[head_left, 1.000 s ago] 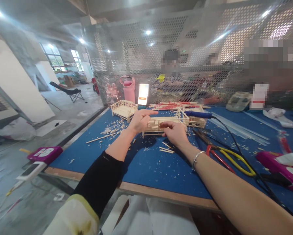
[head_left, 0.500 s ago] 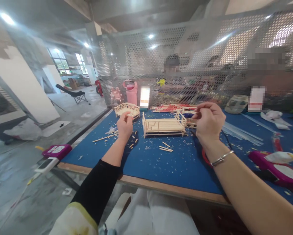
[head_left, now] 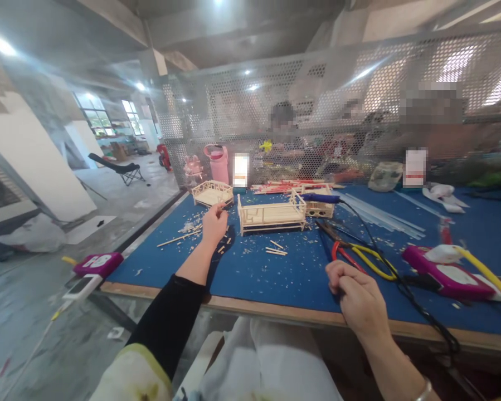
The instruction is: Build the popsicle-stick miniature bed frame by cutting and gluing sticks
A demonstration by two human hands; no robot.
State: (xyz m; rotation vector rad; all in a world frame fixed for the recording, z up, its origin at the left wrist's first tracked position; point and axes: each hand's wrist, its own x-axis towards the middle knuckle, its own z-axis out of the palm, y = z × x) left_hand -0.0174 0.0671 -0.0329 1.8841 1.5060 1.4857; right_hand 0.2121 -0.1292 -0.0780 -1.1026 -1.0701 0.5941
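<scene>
My left hand (head_left: 214, 225) is closed in a pinch, with a small pale wooden stick seemingly at its fingertips. Just behind it stands a small hexagonal stick-built model (head_left: 212, 194) with a railing. To its right is a miniature bed-like frame (head_left: 272, 216) of thin wooden sticks. My right hand (head_left: 359, 298) is curled closed near the table's front edge; its palm is hidden. Beyond its knuckles lie red-handled pliers (head_left: 345, 253) and a yellow-handled tool (head_left: 375, 262). A blue-handled corded tool (head_left: 321, 198) rests by another small wooden model (head_left: 320, 209).
Red and pale sticks (head_left: 296, 186) lie along the back by a perforated screen (head_left: 229, 122). Clear glue-like rods (head_left: 384, 214) are at the right, near a purple power strip (head_left: 446, 273). A black cord (head_left: 384, 256) crosses the right side. Short stick pieces (head_left: 276, 249) lie in front.
My right hand has come back from beside the wooden models toward the front edge, exposing the blue-handled tool and the pliers. My left hand stays near the hexagonal model. The view has shifted slightly.
</scene>
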